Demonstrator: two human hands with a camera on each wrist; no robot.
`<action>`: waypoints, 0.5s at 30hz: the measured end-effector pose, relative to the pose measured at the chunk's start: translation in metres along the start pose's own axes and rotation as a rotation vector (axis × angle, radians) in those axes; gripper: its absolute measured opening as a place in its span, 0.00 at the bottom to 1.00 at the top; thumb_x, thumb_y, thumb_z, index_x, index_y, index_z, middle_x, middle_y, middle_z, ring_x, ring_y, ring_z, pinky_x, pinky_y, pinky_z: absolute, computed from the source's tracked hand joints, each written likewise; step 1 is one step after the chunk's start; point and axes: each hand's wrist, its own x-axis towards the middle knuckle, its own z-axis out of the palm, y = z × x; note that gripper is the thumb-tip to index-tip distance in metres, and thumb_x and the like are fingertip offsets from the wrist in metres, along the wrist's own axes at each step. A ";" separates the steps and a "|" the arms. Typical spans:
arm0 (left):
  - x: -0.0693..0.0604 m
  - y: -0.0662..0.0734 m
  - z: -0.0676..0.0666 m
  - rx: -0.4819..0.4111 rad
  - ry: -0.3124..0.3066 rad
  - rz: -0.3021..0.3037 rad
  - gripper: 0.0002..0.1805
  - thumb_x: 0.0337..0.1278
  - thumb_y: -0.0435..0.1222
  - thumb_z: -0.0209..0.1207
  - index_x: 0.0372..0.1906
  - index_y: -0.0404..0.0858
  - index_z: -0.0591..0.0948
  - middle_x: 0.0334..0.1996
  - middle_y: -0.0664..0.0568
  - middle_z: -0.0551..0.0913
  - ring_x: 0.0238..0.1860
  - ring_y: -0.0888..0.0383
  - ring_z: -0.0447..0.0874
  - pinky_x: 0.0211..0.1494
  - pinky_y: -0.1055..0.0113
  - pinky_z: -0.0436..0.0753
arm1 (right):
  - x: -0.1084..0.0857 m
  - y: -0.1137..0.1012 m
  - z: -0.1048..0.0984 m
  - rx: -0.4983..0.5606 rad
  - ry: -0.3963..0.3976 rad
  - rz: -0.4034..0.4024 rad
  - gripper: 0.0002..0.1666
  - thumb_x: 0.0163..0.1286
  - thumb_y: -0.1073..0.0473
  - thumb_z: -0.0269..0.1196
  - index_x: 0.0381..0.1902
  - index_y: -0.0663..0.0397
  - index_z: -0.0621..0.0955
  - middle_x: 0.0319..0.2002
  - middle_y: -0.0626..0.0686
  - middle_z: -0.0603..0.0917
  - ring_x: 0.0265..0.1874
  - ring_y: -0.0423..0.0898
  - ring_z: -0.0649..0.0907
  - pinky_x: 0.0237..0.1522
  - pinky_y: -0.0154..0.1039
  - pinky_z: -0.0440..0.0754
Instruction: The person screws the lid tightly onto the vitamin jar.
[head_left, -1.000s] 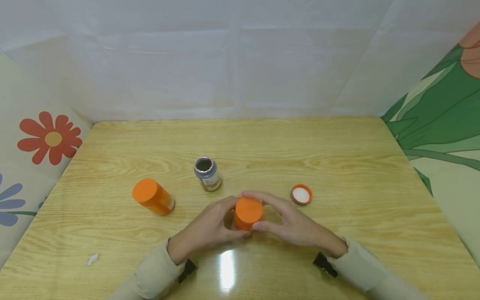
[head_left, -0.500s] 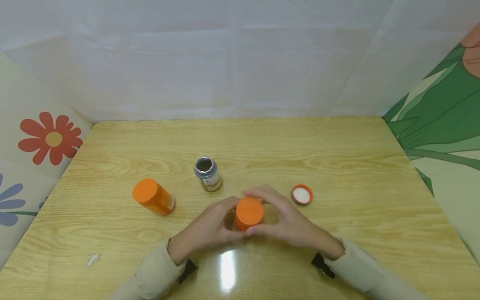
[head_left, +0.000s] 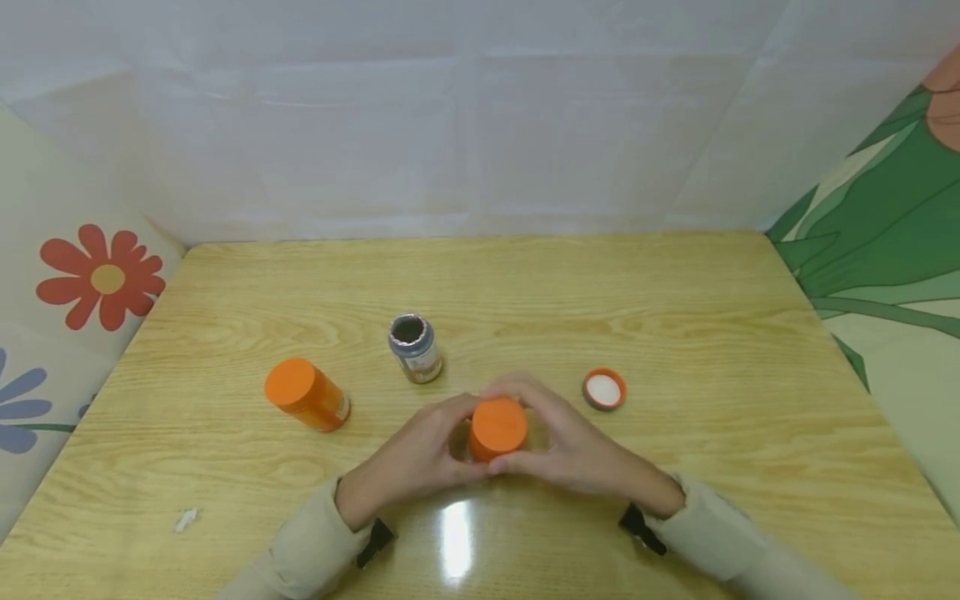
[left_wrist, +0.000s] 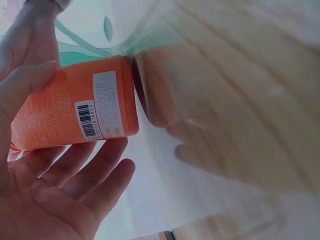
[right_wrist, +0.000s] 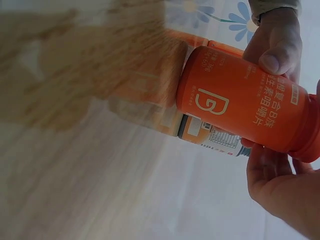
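Observation:
An orange pill bottle [head_left: 483,443] with an orange screw lid [head_left: 499,424] stands upright on the wooden table in the head view. My left hand [head_left: 420,450] holds the bottle's body, thumb on one side and fingers on the other, as the left wrist view shows beside the barcode label [left_wrist: 89,120]. At the top end, my right hand [head_left: 573,442] grips the lid between thumb and fingers. In the right wrist view, white print covers the bottle [right_wrist: 235,100], and my right hand's fingers [right_wrist: 272,165] curl at the lid end [right_wrist: 307,132].
A second orange bottle [head_left: 309,396] with its lid on stands to the left. Behind my left hand is a lidless grey bottle [head_left: 417,350], its mouth dark. An upturned lid [head_left: 603,389] with a white inside lies right. A white scrap [head_left: 185,520] lies front left.
My right hand has turned slightly about the lid, its thumb shifting left along the near side and its wrist moving a little left. My left hand and the bottle stay in place.

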 end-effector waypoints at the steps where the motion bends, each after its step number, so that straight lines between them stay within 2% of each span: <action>1: 0.000 0.000 0.000 0.002 0.000 -0.001 0.31 0.44 0.41 0.75 0.57 0.45 0.78 0.44 0.58 0.85 0.43 0.65 0.79 0.53 0.66 0.83 | 0.000 -0.001 0.000 0.004 -0.002 0.008 0.39 0.56 0.57 0.75 0.64 0.51 0.72 0.61 0.51 0.77 0.62 0.45 0.76 0.68 0.48 0.74; 8: -0.001 0.000 -0.001 -0.012 -0.012 -0.017 0.33 0.45 0.42 0.75 0.60 0.45 0.78 0.52 0.57 0.85 0.54 0.62 0.81 0.62 0.60 0.81 | 0.000 -0.003 0.001 -0.004 -0.002 0.029 0.40 0.55 0.58 0.75 0.64 0.53 0.71 0.62 0.52 0.78 0.63 0.47 0.76 0.68 0.51 0.74; 15: -0.001 0.000 -0.001 -0.021 -0.005 -0.004 0.32 0.44 0.41 0.75 0.59 0.44 0.78 0.50 0.57 0.85 0.53 0.63 0.81 0.63 0.61 0.81 | -0.001 -0.002 -0.005 -0.006 -0.054 0.057 0.43 0.60 0.54 0.73 0.70 0.52 0.68 0.68 0.49 0.75 0.67 0.47 0.73 0.69 0.57 0.71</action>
